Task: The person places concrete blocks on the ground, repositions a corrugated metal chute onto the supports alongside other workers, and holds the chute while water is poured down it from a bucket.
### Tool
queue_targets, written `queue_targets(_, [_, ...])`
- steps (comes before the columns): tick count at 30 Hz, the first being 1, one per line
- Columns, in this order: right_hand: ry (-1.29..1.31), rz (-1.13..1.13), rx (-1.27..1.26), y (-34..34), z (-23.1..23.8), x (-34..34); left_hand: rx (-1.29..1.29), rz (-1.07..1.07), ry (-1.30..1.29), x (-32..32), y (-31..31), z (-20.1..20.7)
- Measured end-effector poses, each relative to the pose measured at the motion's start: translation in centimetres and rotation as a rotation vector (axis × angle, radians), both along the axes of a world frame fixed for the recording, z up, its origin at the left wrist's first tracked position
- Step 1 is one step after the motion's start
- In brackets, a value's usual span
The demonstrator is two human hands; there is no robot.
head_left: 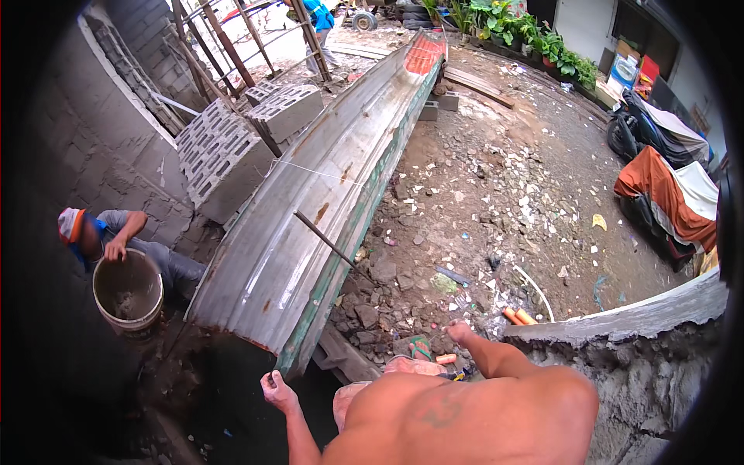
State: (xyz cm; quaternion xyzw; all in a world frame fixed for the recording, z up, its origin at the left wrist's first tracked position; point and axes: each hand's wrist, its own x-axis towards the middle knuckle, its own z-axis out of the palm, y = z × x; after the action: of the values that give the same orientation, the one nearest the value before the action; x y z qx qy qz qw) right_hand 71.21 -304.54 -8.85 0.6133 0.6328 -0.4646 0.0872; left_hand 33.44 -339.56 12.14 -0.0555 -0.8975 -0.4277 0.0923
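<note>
i'm looking down from a height, and both hands hang free over the drop. the left hand [277, 389] is loosely curled on nothing, just beside the low rusty corner of the long corrugated metal sheet [325, 194], which slopes down beside the grey block wall [101, 147]. the right hand [459, 332] looks half closed and empty too, though its fingers are too small for me to be sure; it sits above the rubble, near the rough mortar-topped wall [620, 341] at my right.

my worry is that sheet edge: it looks thin and rusted, and a hand closing on it bare could get cut. it also seems only propped, with a thin rod [325, 242] lying across it, so a pull could slide it toward the person [116, 240] crouched below with 1 hand on a bucket [128, 291].

the ground [496, 201] is packed dirt strewn with broken concrete, stones and litter, poor footing. stacks of hollow blocks [225, 151] stand at the sheet's upper left, wooden scaffolding [232, 46] behind. at the far side are potted plants [527, 35] and a cloth-covered motorbike [659, 186].
</note>
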Motion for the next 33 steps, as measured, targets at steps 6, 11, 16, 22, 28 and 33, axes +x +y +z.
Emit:
queue_targets(6, [0.064,0.041,0.048,-0.5,-2.5,1.4,0.038,0.001,0.027,0.5,0.0,0.3])
queue_targets(11, [0.001,0.111,-0.033,-0.8,-2.8,3.5,0.04,-0.016,0.012,0.6,0.2,0.0])
queue_targets(16, [0.014,0.246,0.083,-0.4,-5.4,5.3,0.08,-0.017,0.03,0.7,0.0,0.2])
queue_targets(22, [-0.034,0.233,0.099,-0.3,-3.2,3.9,0.1,-0.011,0.017,0.7,-0.1,-0.7])
queue_targets(28, [-0.025,0.121,0.038,-0.3,-1.6,2.6,0.093,-0.026,-0.007,0.5,0.0,-0.8])
queue_targets(33, [-0.055,0.027,0.014,-0.9,-1.0,2.5,0.142,-0.06,-0.015,-0.2,0.6,-1.3])
